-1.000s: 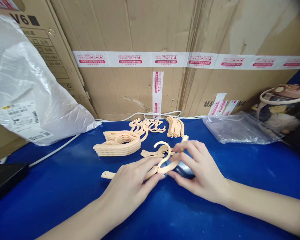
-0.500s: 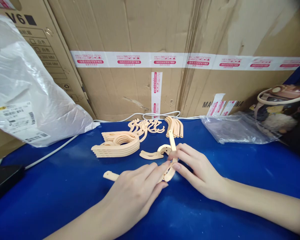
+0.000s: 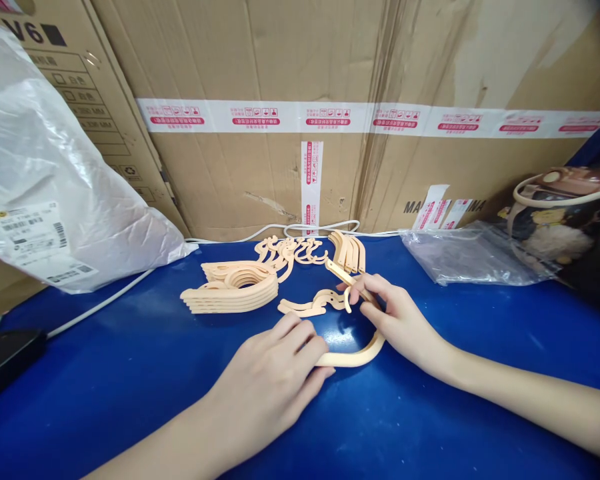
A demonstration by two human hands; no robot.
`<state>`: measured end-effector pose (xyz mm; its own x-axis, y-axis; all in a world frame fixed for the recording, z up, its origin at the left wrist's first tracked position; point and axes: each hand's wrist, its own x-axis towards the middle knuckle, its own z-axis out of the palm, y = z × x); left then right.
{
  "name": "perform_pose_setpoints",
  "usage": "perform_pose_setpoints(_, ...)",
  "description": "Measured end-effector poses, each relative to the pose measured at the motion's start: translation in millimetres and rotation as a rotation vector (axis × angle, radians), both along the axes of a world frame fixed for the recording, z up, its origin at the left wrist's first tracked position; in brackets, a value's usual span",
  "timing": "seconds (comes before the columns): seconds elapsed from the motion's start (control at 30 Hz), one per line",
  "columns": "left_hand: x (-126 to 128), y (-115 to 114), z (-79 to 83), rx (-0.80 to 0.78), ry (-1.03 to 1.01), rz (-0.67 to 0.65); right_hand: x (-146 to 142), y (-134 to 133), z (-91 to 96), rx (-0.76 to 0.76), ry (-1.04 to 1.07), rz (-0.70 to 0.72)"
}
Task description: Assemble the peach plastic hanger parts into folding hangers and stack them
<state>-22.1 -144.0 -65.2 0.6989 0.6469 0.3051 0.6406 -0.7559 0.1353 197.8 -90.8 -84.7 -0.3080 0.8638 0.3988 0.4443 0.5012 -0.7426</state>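
A beige plastic folding hanger [image 3: 354, 359] is held low over the blue table between both hands. My left hand [image 3: 275, 367] is closed on its curved arm, with the fingers hiding that end. My right hand [image 3: 405, 320] pinches the other side, where an arm with a holed tip points up and left and a small hook curls beside the fingertips. Just beyond the hands lie loose curved hanger parts [image 3: 305, 309]. A neat stack of folded hangers [image 3: 235, 303] sits to their left. Farther back are a heap of small hooks [image 3: 280, 251] and several curved arms [image 3: 349, 252].
Cardboard boxes [image 3: 260, 173] stand along the back of the blue table [image 3: 140, 380]. A white plastic mailer bag [image 3: 65, 180] leans at left, above a black object [image 3: 10, 363]. A white cable [image 3: 100, 303] runs along the back. At right lie a clear plastic bag [image 3: 470, 257] and a brown bag [image 3: 570, 193].
My hands have moved apart, my right hand shifting right. The hanger's arms have spread into a wide curve, and the upper arm has tipped from near upright toward the left.
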Motion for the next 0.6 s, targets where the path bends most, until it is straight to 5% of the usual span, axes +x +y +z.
perform_pose_setpoints(0.17,-4,8,-3.1,-0.147,-0.085,-0.079,7,13,-10.4,-0.036,0.033,-0.029)
perform_pose_setpoints(0.4,-5,15,-14.4,-0.182,-0.040,0.039,9,17,-11.5,0.031,-0.046,-0.045)
perform_pose_setpoints(0.6,-5,5,-1.7,-0.108,0.092,0.099,10,14,-1.4,0.083,-0.211,-0.059)
